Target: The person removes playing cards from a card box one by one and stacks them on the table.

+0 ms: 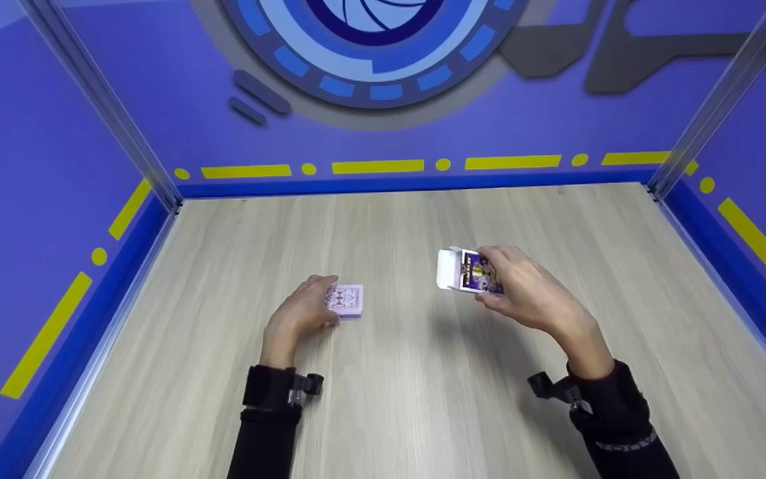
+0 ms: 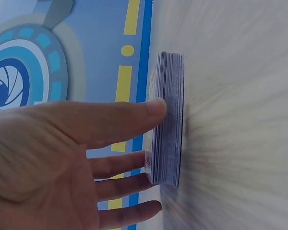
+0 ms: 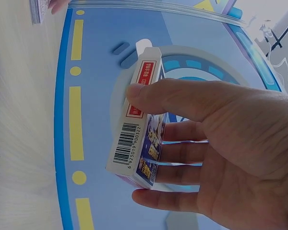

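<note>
My left hand (image 1: 301, 307) grips a deck of playing cards (image 1: 350, 301) that lies on the table, its patterned pale purple back facing up. In the left wrist view the thumb (image 2: 156, 108) presses the long edge of the stacked cards (image 2: 174, 120), and the other fingers reach to the far side. Over the table to the right, my right hand (image 1: 529, 286) holds a card box (image 1: 483, 273) between thumb and fingers. Its white end flap (image 1: 448, 269) stands open and faces left, towards the deck. A barcode shows on the box's side (image 3: 126, 143) in the right wrist view.
The light wood table (image 1: 383, 399) is bounded by a blue back wall (image 1: 383, 150) and by blue side walls (image 1: 37, 233) on both sides. Metal posts (image 1: 104, 100) stand at the back corners. Each wrist wears a black strap with a small camera mount (image 1: 306, 384).
</note>
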A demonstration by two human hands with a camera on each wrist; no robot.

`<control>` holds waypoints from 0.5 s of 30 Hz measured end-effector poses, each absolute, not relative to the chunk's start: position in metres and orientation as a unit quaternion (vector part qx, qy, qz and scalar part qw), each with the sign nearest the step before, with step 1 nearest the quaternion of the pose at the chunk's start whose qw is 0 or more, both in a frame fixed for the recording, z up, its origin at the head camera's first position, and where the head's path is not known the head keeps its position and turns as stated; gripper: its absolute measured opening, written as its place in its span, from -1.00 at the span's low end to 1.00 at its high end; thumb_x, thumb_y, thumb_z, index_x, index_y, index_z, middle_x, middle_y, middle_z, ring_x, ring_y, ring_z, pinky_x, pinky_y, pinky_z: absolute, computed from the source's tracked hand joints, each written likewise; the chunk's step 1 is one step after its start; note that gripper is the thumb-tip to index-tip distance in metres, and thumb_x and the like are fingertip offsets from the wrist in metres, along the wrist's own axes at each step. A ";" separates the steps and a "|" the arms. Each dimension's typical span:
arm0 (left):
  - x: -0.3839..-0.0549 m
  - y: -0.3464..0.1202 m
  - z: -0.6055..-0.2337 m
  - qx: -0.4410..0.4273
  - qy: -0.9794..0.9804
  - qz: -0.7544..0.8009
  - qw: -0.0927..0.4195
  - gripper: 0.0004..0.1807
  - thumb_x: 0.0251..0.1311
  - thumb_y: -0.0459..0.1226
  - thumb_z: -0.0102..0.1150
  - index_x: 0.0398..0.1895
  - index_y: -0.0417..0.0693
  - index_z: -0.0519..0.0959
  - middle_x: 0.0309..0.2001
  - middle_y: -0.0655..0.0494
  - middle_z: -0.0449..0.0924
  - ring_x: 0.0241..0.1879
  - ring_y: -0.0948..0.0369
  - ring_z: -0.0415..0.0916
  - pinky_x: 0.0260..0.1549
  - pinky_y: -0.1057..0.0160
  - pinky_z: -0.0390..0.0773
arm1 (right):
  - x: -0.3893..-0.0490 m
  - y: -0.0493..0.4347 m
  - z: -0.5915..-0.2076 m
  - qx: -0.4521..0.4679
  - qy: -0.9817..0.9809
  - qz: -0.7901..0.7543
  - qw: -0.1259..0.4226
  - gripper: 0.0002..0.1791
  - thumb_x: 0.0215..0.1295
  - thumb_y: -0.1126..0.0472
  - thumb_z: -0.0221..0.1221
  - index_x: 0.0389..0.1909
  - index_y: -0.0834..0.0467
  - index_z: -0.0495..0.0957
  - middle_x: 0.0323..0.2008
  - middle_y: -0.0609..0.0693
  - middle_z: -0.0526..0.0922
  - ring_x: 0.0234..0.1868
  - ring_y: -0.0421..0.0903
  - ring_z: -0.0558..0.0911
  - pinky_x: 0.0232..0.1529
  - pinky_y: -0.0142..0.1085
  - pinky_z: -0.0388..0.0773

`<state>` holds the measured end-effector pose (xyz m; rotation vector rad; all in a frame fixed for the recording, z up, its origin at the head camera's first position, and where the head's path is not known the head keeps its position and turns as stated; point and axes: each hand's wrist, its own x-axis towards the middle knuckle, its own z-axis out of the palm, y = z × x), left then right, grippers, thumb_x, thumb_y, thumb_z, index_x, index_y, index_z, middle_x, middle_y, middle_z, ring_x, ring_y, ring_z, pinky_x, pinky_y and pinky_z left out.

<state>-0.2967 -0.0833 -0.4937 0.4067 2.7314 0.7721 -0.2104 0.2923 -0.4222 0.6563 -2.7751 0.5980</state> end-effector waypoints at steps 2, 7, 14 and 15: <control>-0.296 -0.085 -0.493 0.135 0.942 0.274 0.139 -0.09 0.12 -0.37 0.48 0.55 -0.21 0.27 0.47 -0.21 0.28 0.38 -0.06 0.31 0.42 -0.05 0.26 | -0.210 0.292 -0.422 0.225 -0.946 0.203 0.115 -0.27 0.14 0.25 0.49 0.28 0.38 0.42 0.14 0.29 0.58 0.08 0.16 0.59 0.02 0.01 0.60; -0.296 -0.089 -0.489 0.125 0.937 0.293 0.143 -0.05 0.16 -0.29 0.48 0.59 -0.17 0.21 0.53 -0.22 0.19 0.45 -0.10 0.23 0.46 -0.08 0.18 | -0.210 0.293 -0.421 0.223 -0.946 0.206 0.116 -0.26 0.14 0.25 0.50 0.30 0.38 0.42 0.15 0.29 0.57 0.09 0.16 0.59 0.03 0.01 0.60; -0.296 -0.086 -0.492 0.142 0.940 0.281 0.135 -0.20 0.17 -0.33 0.46 0.49 -0.23 0.37 0.46 -0.19 0.31 0.40 -0.08 0.31 0.41 -0.04 0.27 | -0.210 0.293 -0.420 0.221 -0.945 0.212 0.112 -0.26 0.15 0.25 0.49 0.31 0.37 0.42 0.17 0.29 0.57 0.10 0.16 0.58 0.04 0.02 0.60; -0.296 -0.086 -0.492 0.140 0.941 0.279 0.134 -0.22 0.17 -0.33 0.46 0.48 -0.22 0.38 0.46 -0.19 0.30 0.39 -0.08 0.31 0.40 -0.05 0.29 | -0.210 0.293 -0.420 0.221 -0.945 0.211 0.112 -0.26 0.15 0.25 0.49 0.31 0.37 0.42 0.17 0.29 0.57 0.10 0.17 0.58 0.05 0.02 0.60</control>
